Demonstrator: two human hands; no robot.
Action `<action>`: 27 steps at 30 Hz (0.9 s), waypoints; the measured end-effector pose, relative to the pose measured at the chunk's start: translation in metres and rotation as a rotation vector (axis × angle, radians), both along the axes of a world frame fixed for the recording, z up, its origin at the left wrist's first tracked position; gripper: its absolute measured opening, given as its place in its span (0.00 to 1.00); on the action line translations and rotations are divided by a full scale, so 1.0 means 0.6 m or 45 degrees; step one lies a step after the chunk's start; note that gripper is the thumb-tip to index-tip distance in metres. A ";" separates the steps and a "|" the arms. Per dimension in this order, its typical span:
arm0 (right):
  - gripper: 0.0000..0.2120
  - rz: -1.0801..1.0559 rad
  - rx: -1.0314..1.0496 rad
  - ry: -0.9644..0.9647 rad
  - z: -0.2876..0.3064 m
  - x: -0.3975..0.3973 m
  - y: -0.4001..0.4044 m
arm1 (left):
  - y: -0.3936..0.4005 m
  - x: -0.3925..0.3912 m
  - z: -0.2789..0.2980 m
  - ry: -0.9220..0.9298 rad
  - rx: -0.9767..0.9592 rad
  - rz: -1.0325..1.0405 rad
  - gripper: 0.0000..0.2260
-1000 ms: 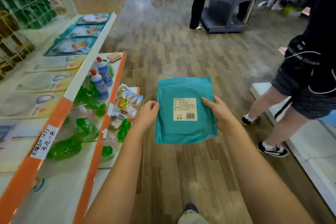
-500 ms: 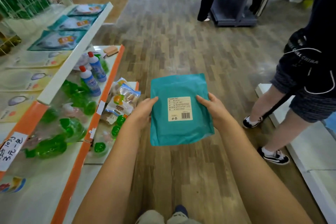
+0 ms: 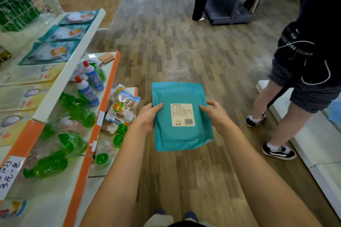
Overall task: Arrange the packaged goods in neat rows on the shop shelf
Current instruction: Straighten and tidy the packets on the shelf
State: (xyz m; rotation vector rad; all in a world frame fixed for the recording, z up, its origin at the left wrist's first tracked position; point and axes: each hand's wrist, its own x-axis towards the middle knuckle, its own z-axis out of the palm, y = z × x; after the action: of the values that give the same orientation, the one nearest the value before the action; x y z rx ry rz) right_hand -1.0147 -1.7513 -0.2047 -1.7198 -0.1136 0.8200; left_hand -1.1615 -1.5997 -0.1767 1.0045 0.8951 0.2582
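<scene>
Head view: left hand (image 3: 147, 116) and right hand (image 3: 215, 114) grip the teal packet (image 3: 181, 131) by its sides, label up, next likely laying it on the shelf (image 3: 60, 79) row.

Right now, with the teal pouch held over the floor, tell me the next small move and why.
Probably swing the teal pouch left toward the top shelf. The left hand and right hand hold it by its sides over the aisle, label side up, and matching teal packets already lie in a row there.

Both arms outstretched, left hand (image 3: 147, 116) and right hand (image 3: 215, 114) gripping, thumbs on top
</scene>
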 end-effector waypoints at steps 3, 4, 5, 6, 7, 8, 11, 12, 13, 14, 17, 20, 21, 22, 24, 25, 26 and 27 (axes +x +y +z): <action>0.25 0.099 -0.137 -0.171 0.006 -0.017 0.019 | 0.012 -0.001 0.001 0.023 0.077 0.049 0.13; 0.28 0.190 -0.215 -0.278 0.010 -0.026 0.027 | 0.014 0.001 0.002 0.032 0.095 0.058 0.13; 0.30 0.293 -0.298 -0.398 0.016 -0.038 0.036 | 0.014 0.002 0.004 0.040 0.108 0.068 0.13; 0.31 0.387 -0.347 -0.503 0.022 -0.051 0.045 | 0.015 0.005 0.005 0.042 0.113 0.079 0.13; 0.32 0.470 -0.358 -0.563 0.028 -0.066 0.054 | 0.016 0.007 0.005 0.043 0.112 0.093 0.14; 0.32 0.550 -0.347 -0.578 0.034 -0.080 0.062 | 0.017 0.009 0.004 0.038 0.106 0.107 0.15; 0.32 0.757 -0.343 -0.590 0.051 -0.122 0.077 | 0.022 0.011 0.001 0.034 0.089 0.151 0.16; 0.32 0.810 -0.367 -0.635 0.052 -0.133 0.080 | 0.024 0.011 -0.001 0.033 0.081 0.158 0.17; 0.34 0.842 -0.410 -0.695 0.050 -0.141 0.081 | 0.027 0.012 -0.004 0.032 0.071 0.161 0.17; 0.35 0.857 -0.475 -0.758 0.045 -0.148 0.082 | 0.027 0.012 -0.005 0.030 0.064 0.155 0.17; 0.30 0.818 -0.680 -0.966 0.032 -0.166 0.086 | 0.023 0.013 -0.008 0.029 0.042 0.135 0.15; 0.19 0.690 -0.825 -1.197 0.035 -0.177 0.089 | 0.014 0.017 -0.009 0.024 0.030 0.130 0.13; 0.17 0.681 -0.862 -1.246 0.035 -0.179 0.089 | 0.013 0.018 -0.011 0.035 0.038 0.128 0.14; 0.16 0.691 -0.893 -1.272 0.035 -0.178 0.089 | 0.012 0.019 -0.014 0.044 0.044 0.128 0.15; 0.14 0.713 -0.923 -1.276 0.031 -0.174 0.085 | 0.012 0.019 -0.019 0.058 0.046 0.120 0.16; 0.13 0.711 -0.930 -1.265 0.029 -0.171 0.084 | 0.012 0.017 -0.023 0.067 0.050 0.107 0.16; 0.12 0.699 -0.929 -1.250 0.028 -0.168 0.082 | 0.012 0.015 -0.026 0.081 0.055 0.085 0.17; 0.11 0.682 -0.918 -1.226 0.027 -0.165 0.080 | 0.013 0.013 -0.029 0.099 0.062 0.061 0.17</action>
State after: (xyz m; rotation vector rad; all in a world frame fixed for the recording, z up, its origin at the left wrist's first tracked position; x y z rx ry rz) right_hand -1.1137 -1.7031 -0.1882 -2.7165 -1.0705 0.3200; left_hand -1.1538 -1.5916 -0.1941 1.0446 0.9885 0.2837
